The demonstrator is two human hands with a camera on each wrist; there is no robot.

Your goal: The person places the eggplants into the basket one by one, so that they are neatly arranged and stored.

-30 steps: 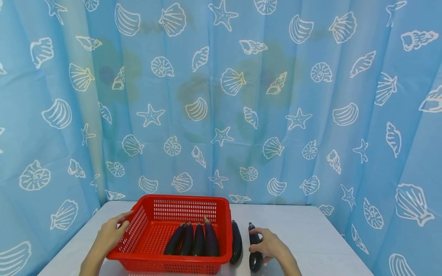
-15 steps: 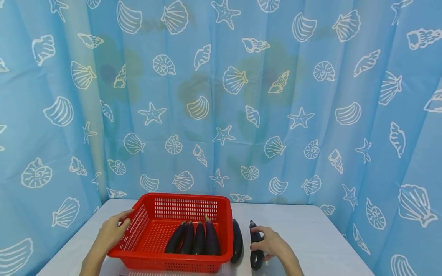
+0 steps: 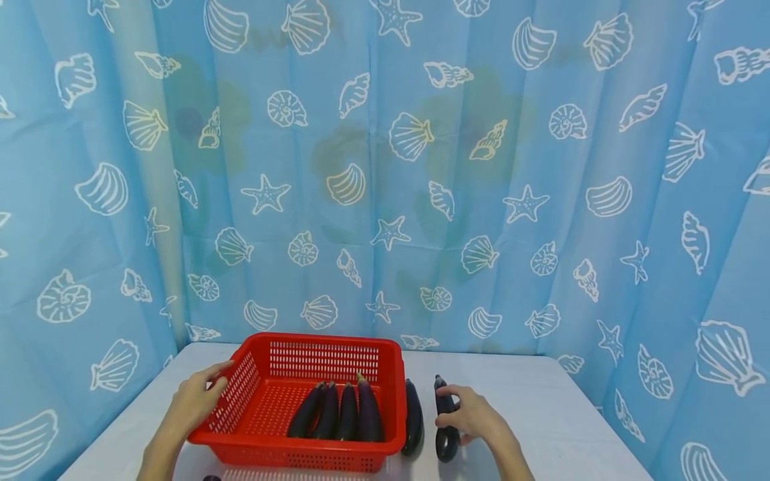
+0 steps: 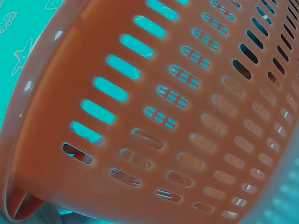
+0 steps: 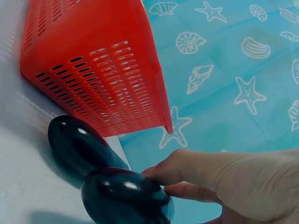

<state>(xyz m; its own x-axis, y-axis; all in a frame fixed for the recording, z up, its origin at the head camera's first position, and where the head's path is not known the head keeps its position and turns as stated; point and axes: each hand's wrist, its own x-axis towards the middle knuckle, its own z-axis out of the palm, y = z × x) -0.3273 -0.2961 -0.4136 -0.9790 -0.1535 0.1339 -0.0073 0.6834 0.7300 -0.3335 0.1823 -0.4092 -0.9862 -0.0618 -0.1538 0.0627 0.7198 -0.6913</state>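
Observation:
My right hand (image 3: 475,414) pinches a dark purple eggplant (image 3: 447,442) between thumb and fingers, right of the basket. In the right wrist view that eggplant's (image 5: 124,196) glossy round end is near the camera, and its stem end is hidden. Another eggplant (image 3: 413,424) lies on the table along the basket's right side. The red plastic basket (image 3: 289,449) has slotted walls, and several eggplants (image 3: 347,414) lie side by side in its right half. Against the basket's left rim rests my left hand (image 3: 194,402), its fingers loosely bent; the left wrist view shows only the slotted wall (image 4: 154,126).
A white-covered table (image 3: 529,407) extends to the right of the hands. Blue curtains (image 3: 373,280) with white shells and starfish hang behind and at both sides. A small dark rounded thing (image 3: 212,478), mostly cut off, shows at the bottom edge near the left forearm.
My right hand and the pinched eggplant have shifted slightly upward in the head view, more than the basket has. The left hand stays at the rim. The head view has tilted a little.

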